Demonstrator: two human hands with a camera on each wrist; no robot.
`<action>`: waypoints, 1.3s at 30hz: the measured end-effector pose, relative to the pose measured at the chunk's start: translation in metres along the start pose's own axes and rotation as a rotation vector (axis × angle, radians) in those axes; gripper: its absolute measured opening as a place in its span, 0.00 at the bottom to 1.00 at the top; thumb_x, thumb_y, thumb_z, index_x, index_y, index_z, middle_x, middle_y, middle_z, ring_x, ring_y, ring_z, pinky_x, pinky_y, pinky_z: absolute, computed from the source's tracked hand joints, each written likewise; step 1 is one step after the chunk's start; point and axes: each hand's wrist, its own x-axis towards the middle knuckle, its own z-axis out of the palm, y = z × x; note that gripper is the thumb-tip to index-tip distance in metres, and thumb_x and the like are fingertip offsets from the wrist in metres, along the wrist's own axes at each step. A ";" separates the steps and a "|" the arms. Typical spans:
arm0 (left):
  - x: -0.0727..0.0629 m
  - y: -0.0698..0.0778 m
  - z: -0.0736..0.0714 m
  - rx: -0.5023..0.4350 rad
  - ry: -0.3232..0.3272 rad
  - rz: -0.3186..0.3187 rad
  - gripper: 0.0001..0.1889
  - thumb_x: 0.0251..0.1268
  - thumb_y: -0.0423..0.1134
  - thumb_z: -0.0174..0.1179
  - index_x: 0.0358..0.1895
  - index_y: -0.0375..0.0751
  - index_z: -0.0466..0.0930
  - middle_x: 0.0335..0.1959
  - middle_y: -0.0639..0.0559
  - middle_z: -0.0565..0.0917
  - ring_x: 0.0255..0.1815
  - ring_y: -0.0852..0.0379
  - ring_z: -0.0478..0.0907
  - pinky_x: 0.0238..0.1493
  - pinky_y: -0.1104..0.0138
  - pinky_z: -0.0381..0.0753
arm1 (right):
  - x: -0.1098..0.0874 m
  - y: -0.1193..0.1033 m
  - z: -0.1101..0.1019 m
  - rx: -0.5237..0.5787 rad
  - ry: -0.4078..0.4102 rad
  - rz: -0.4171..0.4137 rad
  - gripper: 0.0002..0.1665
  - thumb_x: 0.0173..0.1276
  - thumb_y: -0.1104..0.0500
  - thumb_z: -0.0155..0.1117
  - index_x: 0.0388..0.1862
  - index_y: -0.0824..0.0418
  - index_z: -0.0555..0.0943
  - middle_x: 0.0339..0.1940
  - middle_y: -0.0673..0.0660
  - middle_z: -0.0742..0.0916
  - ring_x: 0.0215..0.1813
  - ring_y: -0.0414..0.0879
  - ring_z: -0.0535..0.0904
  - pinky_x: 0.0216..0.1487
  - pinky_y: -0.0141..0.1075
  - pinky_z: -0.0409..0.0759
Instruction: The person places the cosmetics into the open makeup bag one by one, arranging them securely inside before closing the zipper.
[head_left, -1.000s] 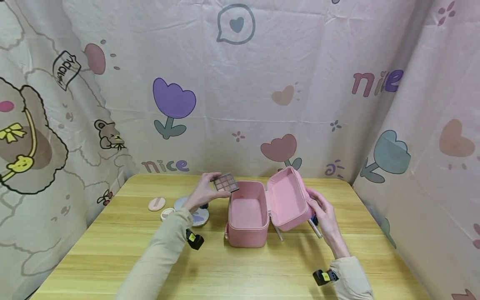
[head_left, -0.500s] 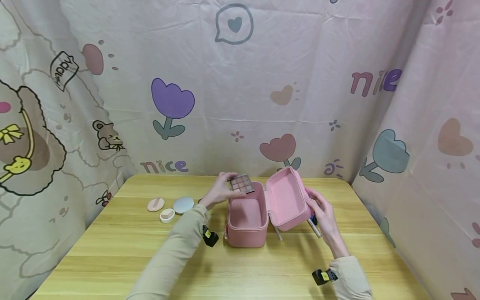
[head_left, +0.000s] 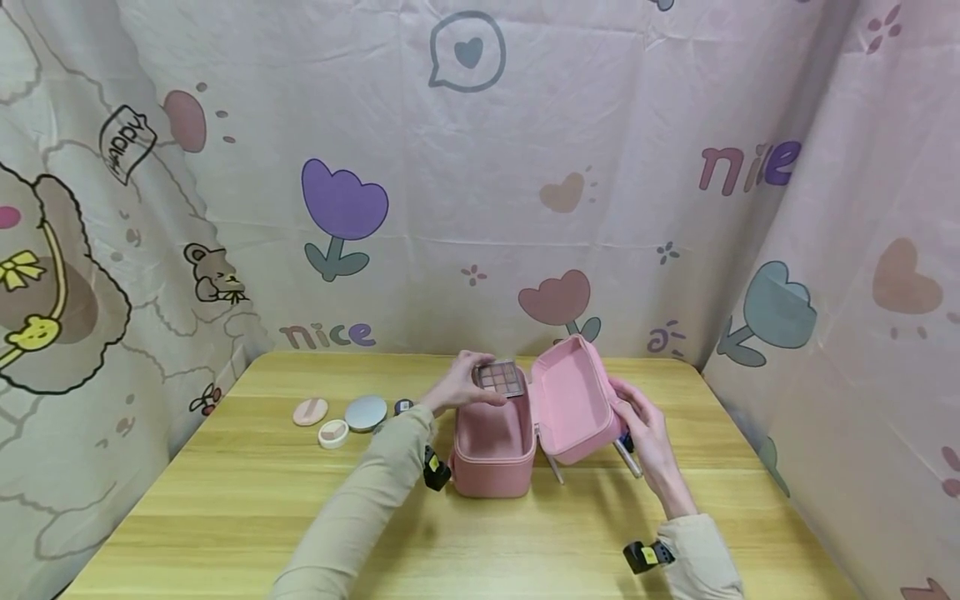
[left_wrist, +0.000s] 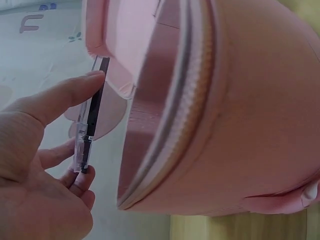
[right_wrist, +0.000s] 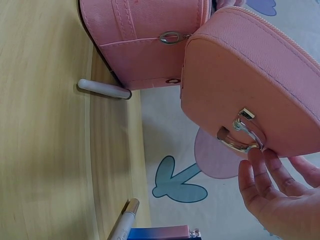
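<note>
In the head view a pink makeup case stands on the table with its lid swung out to the right. My left hand pinches an eyeshadow palette above the case's back part, its pan grid showing. Seen from the left wrist, the thumb presses one face of the palette while fingers support it from behind, close beside the zipped rim. My right hand holds the lid by its outer side. In the right wrist view its fingertips are at the lid's metal-ended handle.
Left of the case lie a pale powder puff, a small round compact, a round silver compact and a small dark item. A slim tube, another tube and a blue-pink item lie on the right.
My left hand has carried the palette rightward, from the case's left edge to over its opening. The right hand and lid have stayed in place.
</note>
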 end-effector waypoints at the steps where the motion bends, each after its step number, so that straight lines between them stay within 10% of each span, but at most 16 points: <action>1: 0.001 -0.001 0.001 0.009 -0.007 0.002 0.46 0.47 0.33 0.82 0.73 0.27 0.71 0.63 0.32 0.71 0.63 0.39 0.70 0.75 0.42 0.70 | 0.000 0.000 0.000 -0.002 0.000 0.003 0.27 0.84 0.63 0.53 0.74 0.77 0.68 0.53 0.39 0.84 0.54 0.28 0.80 0.57 0.20 0.79; 21: 0.011 -0.007 0.011 0.322 -0.024 0.057 0.40 0.51 0.38 0.81 0.69 0.30 0.75 0.65 0.31 0.74 0.66 0.35 0.71 0.79 0.40 0.61 | 0.000 0.001 0.001 0.006 -0.002 -0.006 0.27 0.84 0.62 0.53 0.74 0.78 0.68 0.51 0.37 0.84 0.54 0.28 0.80 0.56 0.20 0.79; 39: 0.012 -0.014 0.016 0.365 -0.021 0.060 0.40 0.50 0.40 0.81 0.68 0.32 0.76 0.66 0.32 0.75 0.69 0.35 0.71 0.80 0.37 0.54 | 0.000 0.001 0.001 0.024 -0.003 0.005 0.28 0.84 0.63 0.53 0.75 0.78 0.67 0.51 0.37 0.84 0.54 0.29 0.80 0.57 0.20 0.80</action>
